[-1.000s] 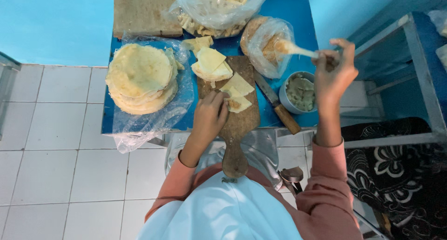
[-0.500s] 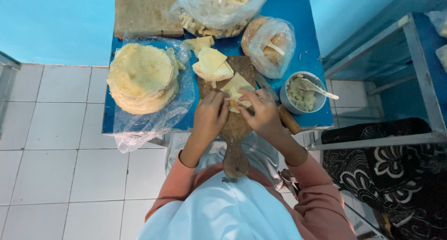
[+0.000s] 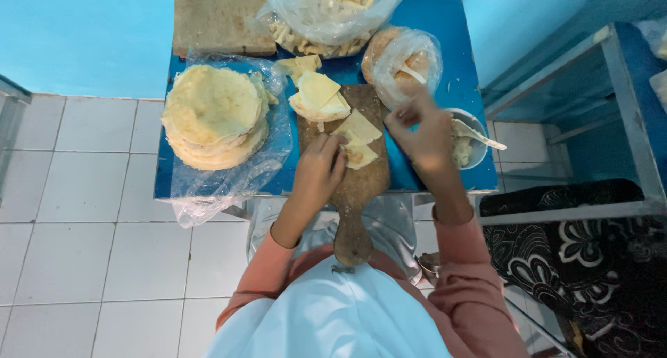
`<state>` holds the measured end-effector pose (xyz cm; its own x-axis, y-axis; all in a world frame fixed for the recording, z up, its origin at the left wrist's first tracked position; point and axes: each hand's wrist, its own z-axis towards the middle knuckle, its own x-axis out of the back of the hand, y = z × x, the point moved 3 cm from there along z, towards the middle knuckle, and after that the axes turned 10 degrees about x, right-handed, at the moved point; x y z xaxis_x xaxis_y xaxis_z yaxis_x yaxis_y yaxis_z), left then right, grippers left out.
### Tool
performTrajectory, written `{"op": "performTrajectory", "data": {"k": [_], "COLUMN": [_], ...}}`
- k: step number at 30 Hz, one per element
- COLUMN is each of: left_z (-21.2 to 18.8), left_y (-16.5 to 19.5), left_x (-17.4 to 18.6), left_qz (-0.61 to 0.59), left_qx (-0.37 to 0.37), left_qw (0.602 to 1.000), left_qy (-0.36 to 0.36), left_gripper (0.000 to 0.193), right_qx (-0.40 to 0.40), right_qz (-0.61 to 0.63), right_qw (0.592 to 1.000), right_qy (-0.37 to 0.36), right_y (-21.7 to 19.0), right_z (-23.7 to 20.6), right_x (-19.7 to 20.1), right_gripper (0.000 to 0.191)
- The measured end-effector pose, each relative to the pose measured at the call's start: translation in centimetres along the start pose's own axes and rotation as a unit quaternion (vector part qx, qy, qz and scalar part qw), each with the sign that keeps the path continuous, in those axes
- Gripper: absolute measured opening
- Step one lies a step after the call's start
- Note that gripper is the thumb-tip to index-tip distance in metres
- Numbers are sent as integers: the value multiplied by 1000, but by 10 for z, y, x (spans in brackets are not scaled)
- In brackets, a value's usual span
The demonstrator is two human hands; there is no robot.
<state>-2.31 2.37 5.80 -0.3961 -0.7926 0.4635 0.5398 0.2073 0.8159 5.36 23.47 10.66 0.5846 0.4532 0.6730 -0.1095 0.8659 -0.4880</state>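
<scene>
My left hand (image 3: 319, 170) lies on the wooden cutting board (image 3: 361, 191), its fingertips holding a pale triangular dough piece (image 3: 361, 155). A second cut piece (image 3: 358, 126) lies just beyond it, and a small pile of cut pieces (image 3: 319, 97) sits at the board's far end. My right hand (image 3: 420, 132) hovers over the board's right edge with fingers curled together; whether they hold anything is hidden. Right of it stands a metal bowl (image 3: 479, 160) of filling with a spoon (image 3: 479, 135) resting in it.
A stack of round flatbreads (image 3: 212, 115) lies on clear plastic at the left of the blue table (image 3: 445, 24). Behind are a second wooden board (image 3: 215, 17), a bag of rolled sticks (image 3: 326, 10) and a bag of filling (image 3: 403, 55). A metal frame (image 3: 625, 121) stands at right.
My right hand left the spoon in the bowl, came down to the dough on the board, and has now lifted off toward the right. My left hand stayed on the dough piece.
</scene>
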Motion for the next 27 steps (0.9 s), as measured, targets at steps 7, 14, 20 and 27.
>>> {"op": "performTrajectory", "data": {"k": [7, 14, 20, 27], "left_z": [3, 1, 0, -2], "left_y": [0, -4, -4, -3], "left_x": [-4, -6, -6, -3], "left_qz": [0, -19, -26, -39], "left_qx": [-25, -25, -40, -37], "left_qw": [1000, 1000, 999, 999], "left_qy": [7, -2, 0, -5], "left_gripper": [16, 13, 12, 16], "right_qx": [41, 13, -59, -61], "right_qz": [-111, -40, -1, 79], "right_qw": [989, 999, 997, 992], "right_qy": [85, 9, 47, 73], "right_y": [6, -26, -26, -27], "right_z": [4, -54, -66, -69], "right_x": [13, -31, -53, -56], "right_gripper": [56, 61, 54, 59]}}
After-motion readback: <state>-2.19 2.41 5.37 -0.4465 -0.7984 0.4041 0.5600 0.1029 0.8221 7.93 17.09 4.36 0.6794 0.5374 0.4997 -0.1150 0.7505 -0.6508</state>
